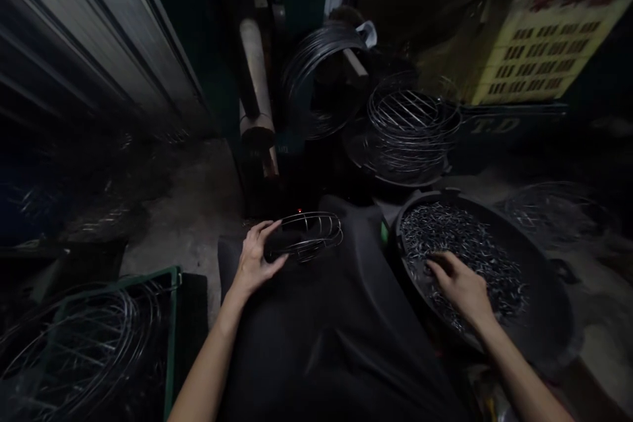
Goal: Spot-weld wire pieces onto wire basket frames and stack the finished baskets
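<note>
Above the dark cloth [316,343] over my lap, my left hand [256,257] grips the left rim of a small round wire frame [316,245], thumb below and fingers above. The frame has thin shiny rings joined by short cross wires. To the right stands a wide dark pan [539,336] with a heap of small bent metal pieces [475,244]. My right hand [459,287] reaches into that heap, its thumb and fingertips drawn together. Whether a piece is between them is too small to tell.
A stack of round wire grids [415,119] sits beyond the pan. Behind my lap stands a machine with a thick metal rod [257,72], and a wire coil [316,59] beside it. A green crate [173,336] holds wire rings at left. A yellow crate [539,46] stands at back right.
</note>
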{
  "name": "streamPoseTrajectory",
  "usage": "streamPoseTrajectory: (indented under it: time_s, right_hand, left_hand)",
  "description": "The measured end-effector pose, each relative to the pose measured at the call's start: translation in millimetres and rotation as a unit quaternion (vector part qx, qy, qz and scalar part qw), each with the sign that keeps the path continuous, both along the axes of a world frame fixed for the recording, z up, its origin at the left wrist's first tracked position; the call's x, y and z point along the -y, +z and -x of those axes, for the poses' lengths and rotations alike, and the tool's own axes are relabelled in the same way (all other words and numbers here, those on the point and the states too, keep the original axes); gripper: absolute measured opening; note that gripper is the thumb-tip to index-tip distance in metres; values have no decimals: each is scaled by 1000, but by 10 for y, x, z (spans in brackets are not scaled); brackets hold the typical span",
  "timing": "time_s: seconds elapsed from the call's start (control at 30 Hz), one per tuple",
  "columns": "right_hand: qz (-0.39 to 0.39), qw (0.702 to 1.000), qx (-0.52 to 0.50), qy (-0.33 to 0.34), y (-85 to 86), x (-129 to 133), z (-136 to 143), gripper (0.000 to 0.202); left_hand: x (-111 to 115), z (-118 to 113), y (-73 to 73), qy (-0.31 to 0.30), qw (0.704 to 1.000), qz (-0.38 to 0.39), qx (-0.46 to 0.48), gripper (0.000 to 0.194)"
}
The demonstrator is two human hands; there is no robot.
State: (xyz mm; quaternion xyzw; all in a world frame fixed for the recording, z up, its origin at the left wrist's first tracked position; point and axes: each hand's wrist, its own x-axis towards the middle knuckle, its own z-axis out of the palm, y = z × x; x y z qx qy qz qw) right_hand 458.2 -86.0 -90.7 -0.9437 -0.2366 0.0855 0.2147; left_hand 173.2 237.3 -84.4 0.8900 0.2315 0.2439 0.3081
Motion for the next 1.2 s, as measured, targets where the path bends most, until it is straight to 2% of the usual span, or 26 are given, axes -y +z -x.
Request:
streamPoseTrajectory:
  time_s: [0.1,0.2,0.27,0.3,0.4,0.47,0.53,0.63,0.73,0.87,1.2]
  right_hand:
    - [-145,980,-75,109,507,-580,316,34]
    - [-180,929,-186,265,865,-1253,683,23]
    - [-197,901,-173,347,952,-1633,869,21]
    - [-197,894,-132,381,956,-1786,933,21]
    - [-133,869,78,471,885,-2096,1021,25]
    - [-90,823,223,515,831,-2211,1023,26]
    - [-97,771,327,538,805,-2288,1006,22]
    - [-158,710,427,538,820,-2378,969,21]
    - [-207,667,475,535,862,-2453,934,20]
    - [-235,646,479,546,886,-2525,887,17]
    - [-236,641,470,559,810,-2647,758,20]
  left_hand:
    - [11,-70,-80,33,997,-21,64,53]
    - [-2,-136,-61,44,993,-41,105,48]
    - [-21,-162,19,37,992,-57,104,48]
    - [-33,-167,75,34,992,-65,101,49]
    - [-83,-149,263,36,992,-82,89,51]
    - [-124,-122,369,42,992,-87,85,51]
    - [-172,-97,437,48,991,-88,85,50]
    - [-256,-78,465,47,991,-84,97,50]
    - [-342,-78,449,37,991,-82,102,53]
    - [-419,-92,436,33,990,-83,108,52]
    - [-520,-140,452,43,988,-99,110,52]
